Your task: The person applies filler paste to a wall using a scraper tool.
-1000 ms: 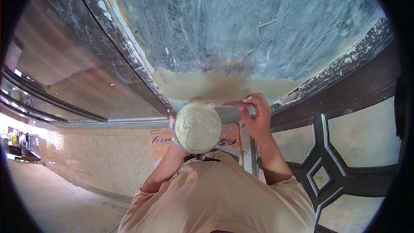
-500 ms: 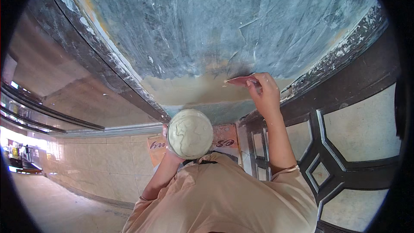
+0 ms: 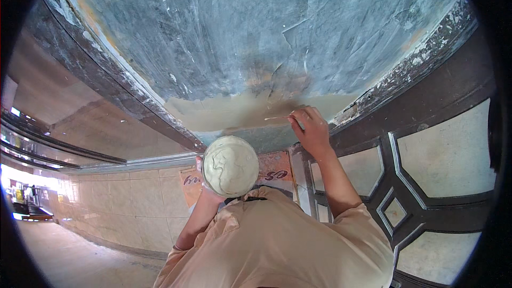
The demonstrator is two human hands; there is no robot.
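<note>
My right hand (image 3: 312, 130) pinches a thin putty scraper (image 3: 276, 118), seen almost edge-on, with pale putty along its far edge. The blade is just in front of the lower wall, close to a smooth beige band of putty (image 3: 213, 113); whether it touches cannot be told. Above that band the wall (image 3: 213, 32) is blue-grey, streaked and patchy. My left hand (image 3: 209, 192) holds up a round tub of putty (image 3: 231, 165), cream-coloured with a swirled surface. Most of the left fingers are hidden behind the tub.
A dark frame with flaking white paint (image 3: 122, 77) borders the wall on the left, another (image 3: 421, 58) on the right. A dark panelled door (image 3: 410, 168) stands to the right. Below lie tiles (image 3: 133, 192) and an orange printed sheet (image 3: 277, 168).
My right hand has moved down and left with the scraper, whose blade has turned from showing its reddish face to nearly edge-on. The tub has shifted slightly left in view.
</note>
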